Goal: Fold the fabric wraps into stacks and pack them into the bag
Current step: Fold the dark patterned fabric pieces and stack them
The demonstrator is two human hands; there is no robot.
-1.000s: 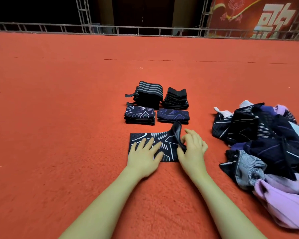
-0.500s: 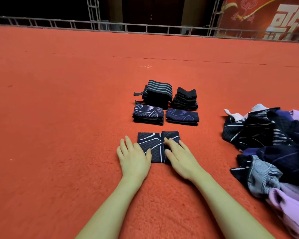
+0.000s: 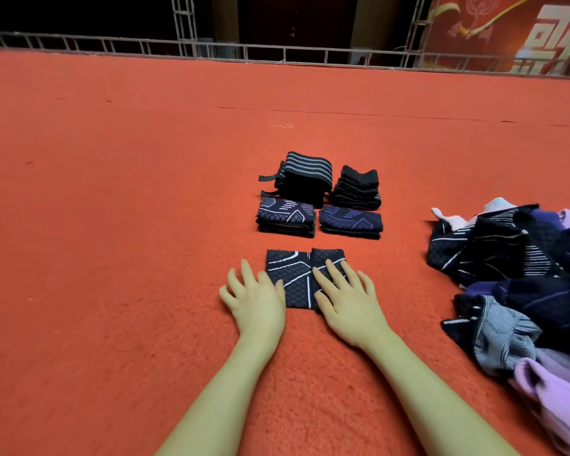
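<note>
Two flat grips work one wrap: the right hand [image 3: 344,299] lies with straight fingers pressing the folded-over right flap, while the left hand [image 3: 255,299] rests open on the carpet [image 3: 112,258] with its thumb edge touching the wrap's left side; neither curls round anything. The patterned wrap [image 3: 293,278] sits just below the middle of the frame, dark knit with white lines, its two flaps meeting at a centre seam. It looks light, soft and stretchy (likely to spring open once pressure lifts), so a pinch along the doubled edges, both layers together, seems the safest hold for the next fold. Above it, at centre frame, stand four folded stacks [image 3: 320,199] in two rows. At the right edge sprawls the unfolded pile [image 3: 514,274], dark, striped and lilac pieces tangled. No bag is visible.
</note>
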